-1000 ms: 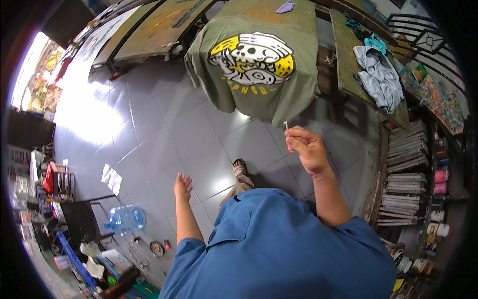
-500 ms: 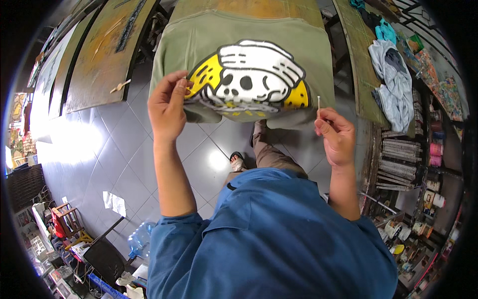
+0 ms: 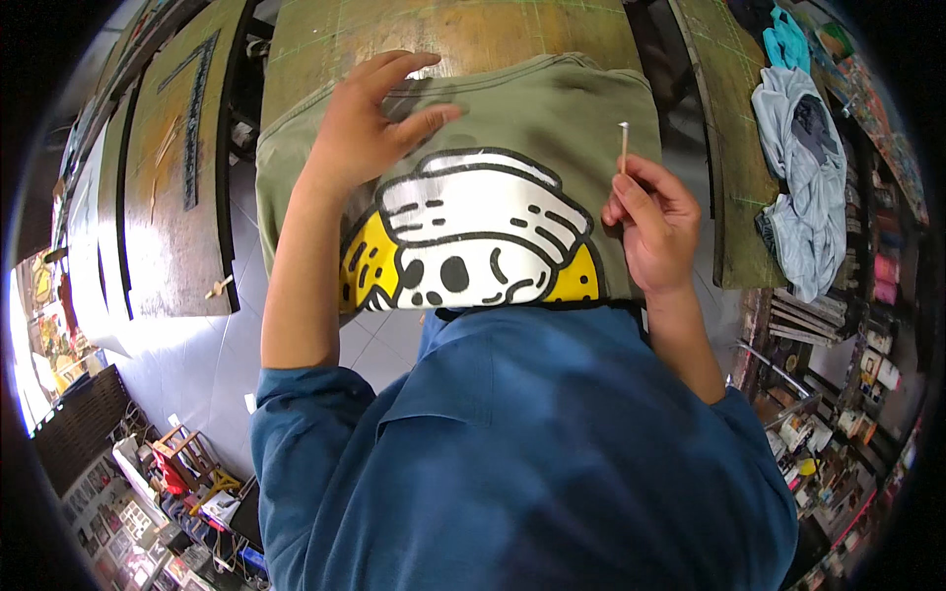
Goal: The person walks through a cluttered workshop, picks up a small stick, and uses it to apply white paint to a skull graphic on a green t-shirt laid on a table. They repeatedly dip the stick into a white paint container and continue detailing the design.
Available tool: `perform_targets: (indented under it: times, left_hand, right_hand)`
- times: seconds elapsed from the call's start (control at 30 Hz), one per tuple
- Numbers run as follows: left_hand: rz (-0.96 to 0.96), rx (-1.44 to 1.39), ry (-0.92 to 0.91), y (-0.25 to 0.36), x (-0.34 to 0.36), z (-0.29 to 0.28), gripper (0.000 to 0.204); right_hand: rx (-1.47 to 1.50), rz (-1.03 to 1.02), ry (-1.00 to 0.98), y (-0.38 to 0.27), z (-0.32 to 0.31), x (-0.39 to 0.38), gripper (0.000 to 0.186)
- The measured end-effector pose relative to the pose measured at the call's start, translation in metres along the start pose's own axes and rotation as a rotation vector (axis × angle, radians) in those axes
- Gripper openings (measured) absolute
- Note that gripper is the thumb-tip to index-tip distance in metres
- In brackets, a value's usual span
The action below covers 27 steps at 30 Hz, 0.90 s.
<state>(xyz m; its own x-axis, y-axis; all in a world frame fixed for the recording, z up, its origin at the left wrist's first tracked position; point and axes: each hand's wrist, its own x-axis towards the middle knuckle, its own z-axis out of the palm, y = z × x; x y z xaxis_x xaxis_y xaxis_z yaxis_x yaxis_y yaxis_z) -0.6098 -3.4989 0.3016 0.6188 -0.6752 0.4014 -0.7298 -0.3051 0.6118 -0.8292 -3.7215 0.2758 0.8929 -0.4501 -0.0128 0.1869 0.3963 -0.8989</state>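
Observation:
An olive green T-shirt (image 3: 591, 118) lies over the end of a wooden board, its near part hanging toward my body. On it is a printed skull in a white hat (image 3: 483, 202), with yellow and black patches at the sides. My left hand (image 3: 379, 118), fingers spread, is over the shirt's far left part near the collar. It holds nothing; whether it touches the cloth I cannot tell. Between thumb and fingers, my right hand (image 3: 655, 222) pinches a thin wooden stick with a white tip (image 3: 624, 148), pointing up over the shirt's right side.
The wooden board (image 3: 443, 34) stretches away under the shirt. Another board (image 3: 177, 177) stands at the left, with thin sticks on it. Pale grey cloth (image 3: 798, 177) lies on the right-hand board (image 3: 729, 128). Shelves with jars (image 3: 798, 443) line the lower right.
My body has come closer to the board. My left hand has left the print's left edge and moved farther out, fingers spreading. My right hand keeps the stick, now slightly farther up.

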Motion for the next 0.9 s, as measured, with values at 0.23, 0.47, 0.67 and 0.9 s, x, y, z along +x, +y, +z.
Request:
perform_targets:
  times: [0.23, 0.47, 0.67, 0.9]
  left_hand:
    - [0.129, -0.167, -0.169, -0.034, 0.021, 0.023, 0.040]
    - [0.043, 0.003, -0.098, -0.028, 0.014, 0.026, 0.021]
    - [0.132, -0.129, -0.011, -0.037, 0.015, 0.036, 0.021]
    - [-0.235, -0.298, -0.299, -0.043, 0.029, 0.029, 0.031]
  right_hand:
    - [-0.052, 0.038, 0.119, -0.006, -0.007, -0.006, 0.023]
    - [-0.096, 0.059, 0.150, -0.012, -0.011, -0.003, 0.026]
    - [-0.109, 0.038, 0.160, -0.010, -0.008, -0.002, 0.027]
    - [-0.128, -0.008, 0.089, -0.009, -0.010, -0.002, 0.026]
